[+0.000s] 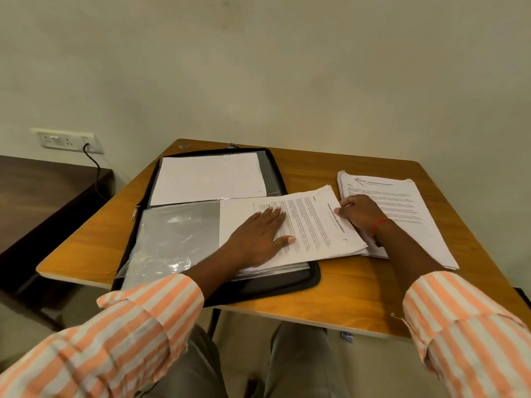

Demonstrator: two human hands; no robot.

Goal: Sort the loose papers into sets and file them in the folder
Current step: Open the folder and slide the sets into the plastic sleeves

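Observation:
A black zip folder (298,282) lies open on the wooden table (344,294). Its far half holds a white sheet (207,176) under plastic. Its near half shows a clear plastic sleeve (172,237). A printed paper set (316,225) lies partly in that sleeve, its right end sticking out past the folder. My left hand (258,237) presses flat on this set. My right hand (359,214) grips the set's right edge. A second stack of printed papers (402,202) lies on the table to the right, under my right wrist.
A dark side table (43,196) stands to the left, below a wall socket (66,140) with a black cable plugged in. The wall runs close behind the table. My knees show under the table's near edge.

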